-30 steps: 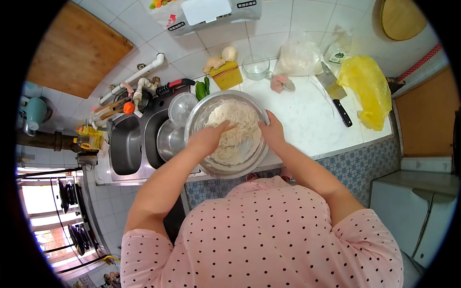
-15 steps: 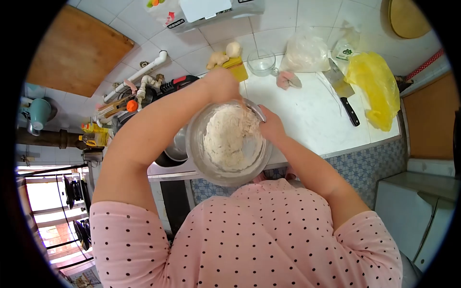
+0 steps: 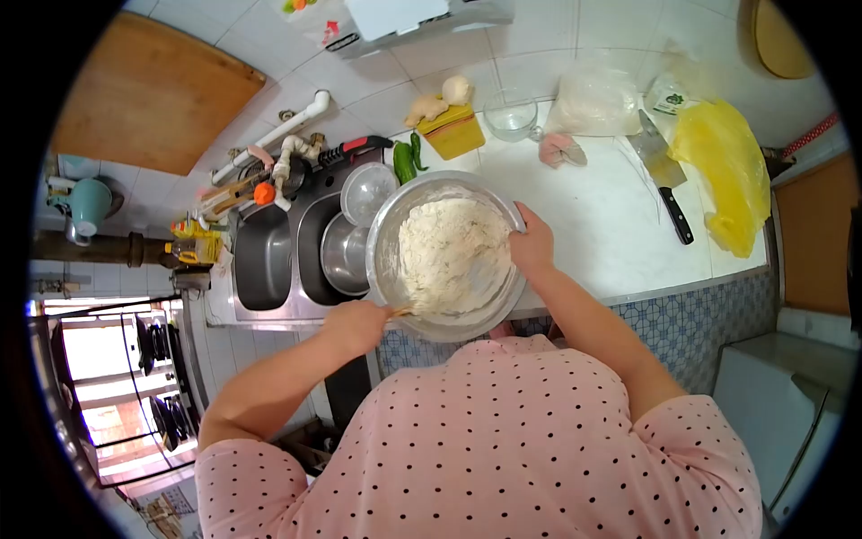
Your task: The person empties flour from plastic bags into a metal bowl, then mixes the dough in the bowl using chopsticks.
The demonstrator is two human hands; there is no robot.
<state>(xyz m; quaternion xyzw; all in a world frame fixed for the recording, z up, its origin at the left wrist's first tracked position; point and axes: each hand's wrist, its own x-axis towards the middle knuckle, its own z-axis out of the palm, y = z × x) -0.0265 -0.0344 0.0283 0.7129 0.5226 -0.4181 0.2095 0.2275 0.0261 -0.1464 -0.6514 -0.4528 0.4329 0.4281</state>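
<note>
A metal bowl (image 3: 384, 296) of floury, clumped dough (image 3: 449, 247) stands in front of me, over the counter's front edge beside the sink. My right hand (image 3: 532, 241) is closed on the bowl's right rim. At the lower left rim, my left hand (image 3: 359, 325) is wrapped round what look like wooden chopsticks (image 3: 401, 312), whose tips reach into the bowl's near left side. Most of their length is hidden by the fist. Green peppers (image 3: 406, 162) lie just beyond the bowl, near a yellow box (image 3: 453, 133) with ginger (image 3: 426, 110) on top.
Left of the bowl is a double sink (image 3: 262, 260) with a strainer (image 3: 369, 192) and a metal pot (image 3: 345, 255). On the white counter (image 3: 593, 234) are a glass bowl (image 3: 510, 119), a pink cloth (image 3: 562, 151), a cleaver (image 3: 664, 184) and a yellow plastic bag (image 3: 725, 180).
My left hand has swung from the bowl's far side to its near left rim, uncovering the sink and peppers. My right hand still grips the rim. The view has shifted slightly.
</note>
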